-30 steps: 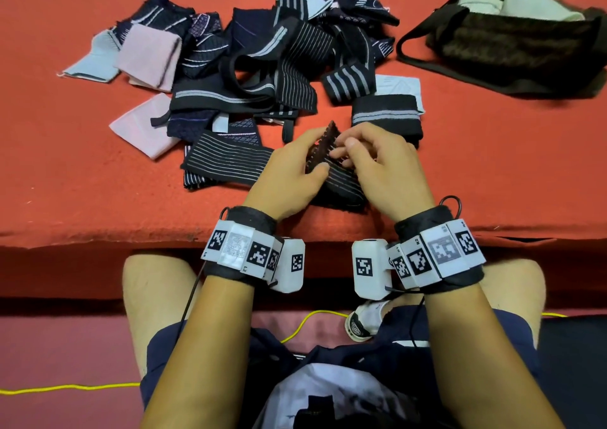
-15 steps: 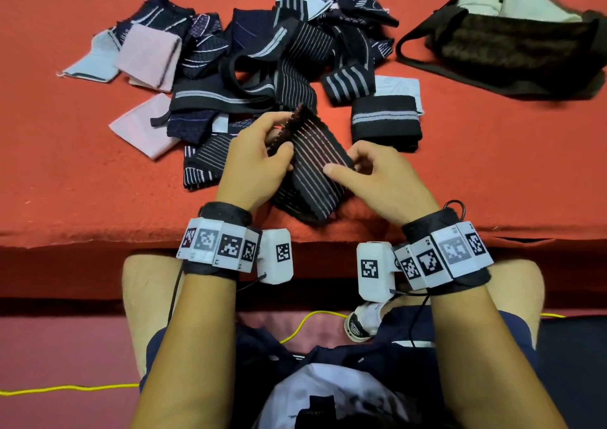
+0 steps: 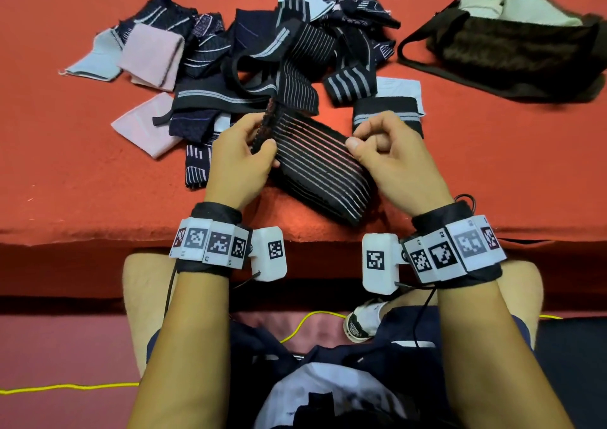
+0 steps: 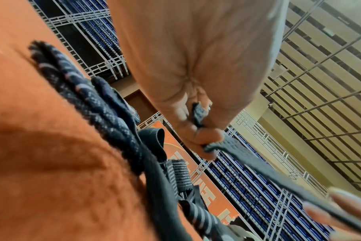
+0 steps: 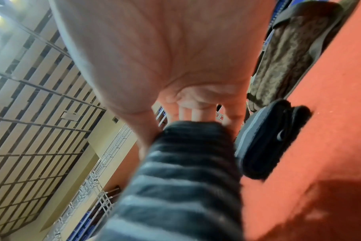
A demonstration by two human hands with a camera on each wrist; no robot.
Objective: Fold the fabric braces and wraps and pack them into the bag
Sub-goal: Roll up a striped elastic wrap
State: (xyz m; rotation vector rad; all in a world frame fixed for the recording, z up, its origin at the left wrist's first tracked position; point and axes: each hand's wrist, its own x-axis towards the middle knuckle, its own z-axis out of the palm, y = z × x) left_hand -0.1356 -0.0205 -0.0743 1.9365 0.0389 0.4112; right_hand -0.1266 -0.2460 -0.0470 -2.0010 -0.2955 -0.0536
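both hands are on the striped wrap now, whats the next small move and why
Probably fold it in half, bringing the left hand over to the right hand. The striped wrap is stretched between them, each hand pinching one end, and the bag sits far right, so packing comes later.

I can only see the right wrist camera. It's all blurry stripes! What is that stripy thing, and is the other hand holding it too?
Observer: It's a black striped wrap, stretched out over the red table. The left hand pinches its far end; the right hand pinches the other.
Operator: Are there more wraps left?
Observer: Yes, a jumbled pile lies behind the hands, with pink and pale blue pieces at its left edge.
Operator: Where's the bag?
Observer: The dark bag lies at the far right of the table, open, with pale green cloth showing inside.
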